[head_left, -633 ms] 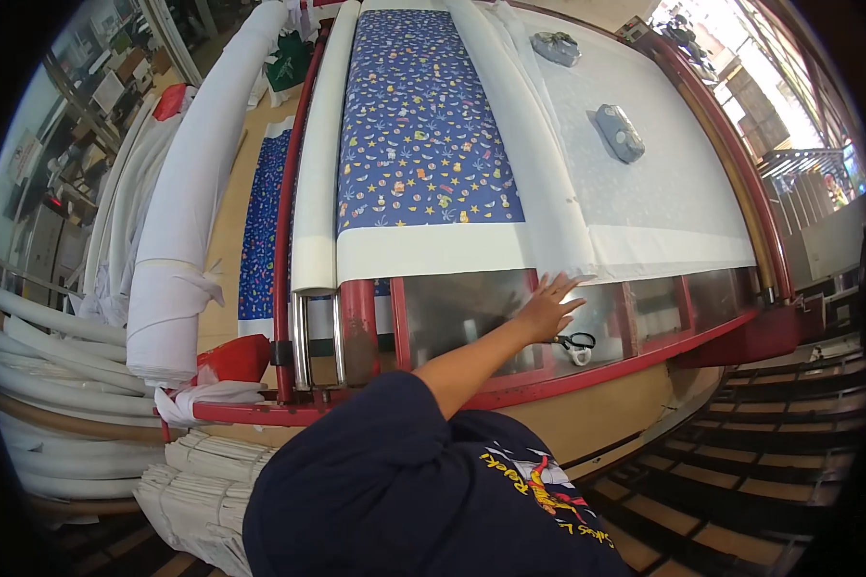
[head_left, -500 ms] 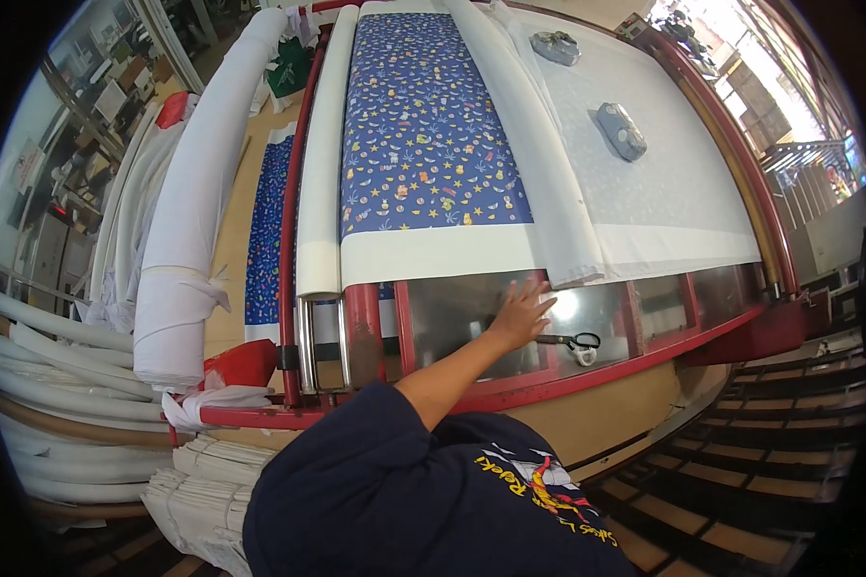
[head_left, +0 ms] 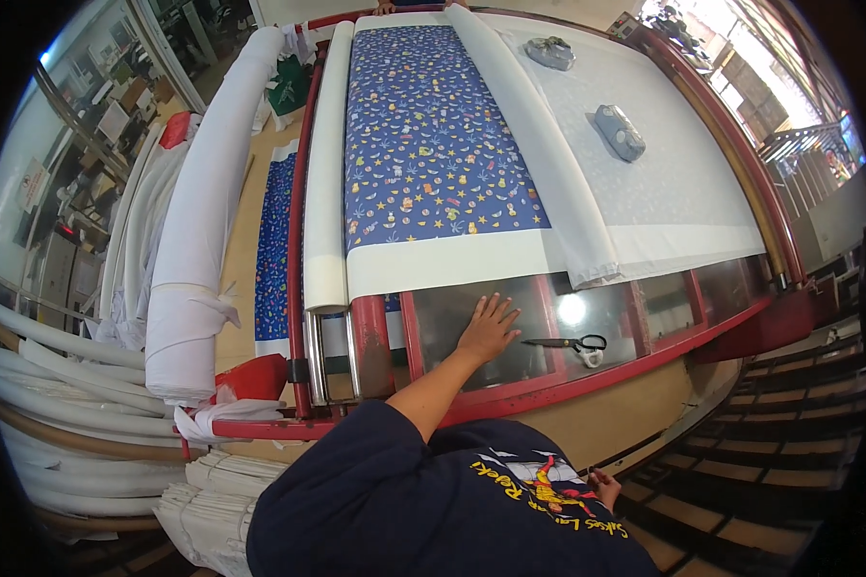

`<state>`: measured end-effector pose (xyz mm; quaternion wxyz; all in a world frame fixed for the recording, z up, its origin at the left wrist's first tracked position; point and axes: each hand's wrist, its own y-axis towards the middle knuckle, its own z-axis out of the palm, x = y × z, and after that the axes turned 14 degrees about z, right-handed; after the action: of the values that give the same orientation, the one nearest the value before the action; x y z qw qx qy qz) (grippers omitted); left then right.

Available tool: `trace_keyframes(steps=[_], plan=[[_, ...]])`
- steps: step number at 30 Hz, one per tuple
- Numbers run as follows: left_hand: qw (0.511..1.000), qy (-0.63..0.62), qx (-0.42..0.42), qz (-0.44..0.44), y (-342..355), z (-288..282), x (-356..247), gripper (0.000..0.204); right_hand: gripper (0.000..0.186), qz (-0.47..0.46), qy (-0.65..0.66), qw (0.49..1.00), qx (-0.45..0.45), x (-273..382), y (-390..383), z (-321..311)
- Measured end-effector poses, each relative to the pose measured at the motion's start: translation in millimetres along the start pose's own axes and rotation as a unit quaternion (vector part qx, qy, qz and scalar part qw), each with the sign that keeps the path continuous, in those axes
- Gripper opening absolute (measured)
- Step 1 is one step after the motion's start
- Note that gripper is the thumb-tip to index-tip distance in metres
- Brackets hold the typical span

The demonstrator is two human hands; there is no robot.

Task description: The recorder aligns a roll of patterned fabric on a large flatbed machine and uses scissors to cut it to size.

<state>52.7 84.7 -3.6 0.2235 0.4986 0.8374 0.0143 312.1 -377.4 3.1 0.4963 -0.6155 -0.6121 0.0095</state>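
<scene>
My left hand [head_left: 488, 330] lies with fingers spread on the dark shiny panel [head_left: 438, 317] of the red-framed table, just short of the fabric's white border [head_left: 452, 262]. Beyond it stretches blue printed fabric [head_left: 433, 144] with small colourful figures, between a white roll [head_left: 326, 202] on the left and a loosely rolled white sheet [head_left: 548, 163] on the right. Black-handled scissors [head_left: 568, 341] rest right of that hand, with a small white roll [head_left: 592, 358] by their handles. Low beside my shirt, my right hand [head_left: 604, 488] shows only partly; its grip is unclear.
Two wrapped grey bundles [head_left: 621, 133] weigh on the pale sheet [head_left: 674, 183] at right. A thick white fabric roll [head_left: 197, 221] and several stacked rolls [head_left: 77, 404] stand left. Folded cloth [head_left: 212, 510] sits low left. Another person's hand [head_left: 386, 8] shows at the far edge.
My left hand has moved left and nearer me, off the fabric's edge area and onto the panel. My right hand has come into view, as has a person at the far end.
</scene>
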Motion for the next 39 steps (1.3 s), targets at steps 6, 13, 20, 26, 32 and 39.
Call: trace_keyframes(steps=[6,13,20,26,32,39], plan=[[1.000,0.000,-0.007,0.000,0,-3,0,0.051,0.019,0.082,0.091,0.992,-0.031,-44,35,-23],[1.000,-0.002,-0.010,0.004,8,-2,-7,0.051,0.020,0.082,0.086,0.989,-0.087,-94,34,-45],[1.000,0.013,0.003,-0.003,-2,1,-2,0.052,0.016,0.169,0.185,0.958,-0.139,-103,23,-46],[0.998,0.030,-0.031,0.054,26,5,-14,0.048,0.014,0.181,0.331,0.916,-0.135,-139,20,-65],[0.996,0.043,-0.041,0.062,38,19,-19,0.045,0.008,0.241,0.460,0.822,-0.236,-137,-1,-54],[0.998,0.047,0.014,0.050,55,22,-42,0.047,0.005,0.411,0.503,0.685,-0.331,-194,-33,-48]])
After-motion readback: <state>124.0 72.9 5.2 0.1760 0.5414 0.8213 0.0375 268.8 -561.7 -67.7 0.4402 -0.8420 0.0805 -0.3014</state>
